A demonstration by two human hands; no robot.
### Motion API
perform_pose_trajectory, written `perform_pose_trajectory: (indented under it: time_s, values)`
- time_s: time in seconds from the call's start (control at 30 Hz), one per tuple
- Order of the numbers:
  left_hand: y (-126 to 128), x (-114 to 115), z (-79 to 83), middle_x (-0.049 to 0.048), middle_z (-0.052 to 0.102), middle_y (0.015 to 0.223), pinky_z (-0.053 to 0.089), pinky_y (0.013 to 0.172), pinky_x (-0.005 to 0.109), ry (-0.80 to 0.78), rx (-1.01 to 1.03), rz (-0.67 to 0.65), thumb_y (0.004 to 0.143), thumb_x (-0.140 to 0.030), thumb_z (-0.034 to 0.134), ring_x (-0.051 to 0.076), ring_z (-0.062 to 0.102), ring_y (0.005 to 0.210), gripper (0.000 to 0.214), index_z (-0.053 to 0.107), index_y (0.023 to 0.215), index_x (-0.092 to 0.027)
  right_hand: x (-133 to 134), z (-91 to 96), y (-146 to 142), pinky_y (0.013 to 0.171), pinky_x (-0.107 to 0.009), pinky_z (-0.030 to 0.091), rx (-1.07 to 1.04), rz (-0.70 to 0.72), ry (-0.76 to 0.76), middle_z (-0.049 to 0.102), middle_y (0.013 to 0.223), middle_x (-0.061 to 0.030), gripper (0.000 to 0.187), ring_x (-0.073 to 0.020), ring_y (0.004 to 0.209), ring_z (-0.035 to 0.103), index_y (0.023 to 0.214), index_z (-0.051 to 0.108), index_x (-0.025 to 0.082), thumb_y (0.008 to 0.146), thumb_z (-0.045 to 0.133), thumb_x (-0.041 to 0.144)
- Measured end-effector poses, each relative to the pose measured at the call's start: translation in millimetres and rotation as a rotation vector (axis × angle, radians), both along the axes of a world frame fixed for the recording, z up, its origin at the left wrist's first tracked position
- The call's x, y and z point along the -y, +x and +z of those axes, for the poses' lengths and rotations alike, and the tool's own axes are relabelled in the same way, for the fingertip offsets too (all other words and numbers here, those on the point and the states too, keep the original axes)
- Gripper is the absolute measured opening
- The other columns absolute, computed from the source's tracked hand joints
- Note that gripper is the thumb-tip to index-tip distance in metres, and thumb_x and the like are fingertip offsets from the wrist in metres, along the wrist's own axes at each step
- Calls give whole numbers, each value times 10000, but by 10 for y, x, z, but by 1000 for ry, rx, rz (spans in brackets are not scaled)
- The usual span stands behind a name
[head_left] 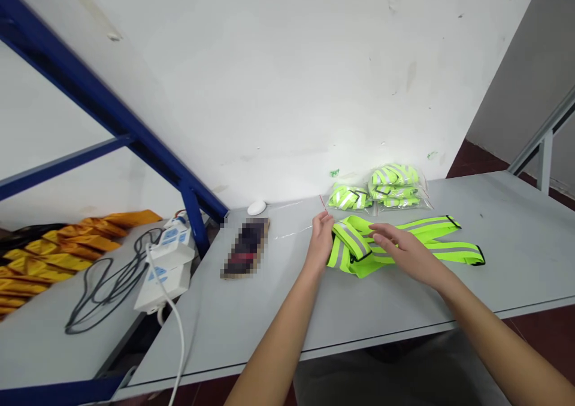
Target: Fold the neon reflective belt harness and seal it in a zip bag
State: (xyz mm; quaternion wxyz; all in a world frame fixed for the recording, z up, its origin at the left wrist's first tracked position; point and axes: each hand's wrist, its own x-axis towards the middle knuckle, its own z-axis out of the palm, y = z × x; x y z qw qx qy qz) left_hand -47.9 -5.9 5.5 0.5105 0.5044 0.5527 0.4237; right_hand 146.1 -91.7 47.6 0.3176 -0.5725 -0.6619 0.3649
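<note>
A neon yellow-green reflective strap harness with grey stripes and black edging lies on the grey table, bunched at its left end. Two loose strap ends stretch out to the right. My left hand is at the left edge of the bunch, fingers curled against the straps; its thumb is not clearly visible. Over the middle of the harness is my right hand, its fingers stretched toward the folded part and its thumb apart from them. Whether its fingertips press the fabric is hard to see.
Clear bags of folded neon straps are stacked against the wall. To the left lie a blurred-out phone-like object and a white oval object. White power strips with cables, yellow packets and a blue frame stand further left.
</note>
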Motion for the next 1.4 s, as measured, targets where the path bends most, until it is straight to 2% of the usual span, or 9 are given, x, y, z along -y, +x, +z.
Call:
perform_pose_trajectory:
  time_s: [0.17, 0.4, 0.57, 0.67, 0.83, 0.93, 1.07, 1.33, 1.4]
  values:
    - [-85, 40, 100, 80, 552, 1238, 443, 888, 319, 309, -304, -45, 911, -417, 458, 200, 530, 1118, 315, 483, 1161, -226, 34, -150, -87, 958, -413, 428, 289, 207, 119, 584, 1310, -103, 518, -269, 1179, 545, 1330, 499, 233, 883, 552, 488]
    - [-396, 222, 239, -43, 487, 636, 356, 575, 264, 249, -545, -220, 926, -478, 396, 145, 469, 618, 339, 480, 734, -211, 94, -327, -263, 974, -478, 360, 627, 227, 230, 562, 1309, -151, 522, -311, 1202, 490, 1323, 492, 173, 883, 577, 440]
    - [-425, 549, 57, 21, 576, 898, 439, 746, 322, 295, -596, -329, 830, -529, 574, 210, 551, 855, 344, 538, 920, -199, -21, -339, -289, 955, -475, 361, 721, 168, 392, 562, 1294, -165, 616, -306, 1165, 511, 1396, 405, 172, 868, 605, 419]
    - [-398, 635, -64, 64, 561, 1041, 429, 872, 386, 361, -659, -289, 742, -495, 701, 258, 522, 1012, 447, 543, 1037, -199, -135, -256, -298, 907, -435, 394, 759, 320, 429, 591, 1230, -148, 578, -284, 1105, 552, 1376, 441, 211, 837, 639, 281]
    - [-379, 633, -127, 75, 558, 1098, 424, 901, 410, 379, -664, -257, 730, -374, 730, 277, 513, 1063, 482, 511, 1125, -208, -335, -53, -302, 864, -381, 412, 616, 406, 408, 685, 979, -92, 311, -223, 908, 621, 1170, 617, 192, 866, 559, 215]
    - [-373, 640, -112, 71, 573, 1132, 415, 917, 421, 393, -664, -260, 745, -325, 698, 285, 512, 1090, 459, 509, 1151, -222, -535, 8, -294, 677, -294, 424, 357, 164, 331, 658, 758, -22, 245, -170, 677, 586, 1011, 640, 193, 885, 534, 374]
    - [-377, 665, -87, 70, 587, 1179, 413, 920, 429, 383, -658, -275, 767, -320, 671, 290, 513, 1094, 493, 489, 1215, -226, -879, -68, -331, 496, -266, 300, 133, -135, 193, 432, 538, 41, 456, -128, 502, 403, 682, 495, 204, 879, 431, 610]
    - [-370, 638, -104, 87, 625, 1132, 421, 890, 423, 380, -676, -240, 897, -412, 510, 287, 542, 1052, 343, 520, 1169, -204, -1022, -323, -527, 759, -300, 384, 204, 86, 377, 580, 1030, -69, 474, -218, 955, 508, 946, 559, 190, 704, 673, 580]
    - [-343, 614, -80, 82, 642, 1072, 430, 851, 404, 347, -712, -213, 905, -410, 486, 281, 567, 1009, 315, 523, 1144, -209, -994, -354, -562, 751, -294, 374, 252, 108, 374, 596, 979, -42, 442, -202, 911, 518, 960, 555, 205, 718, 667, 557]
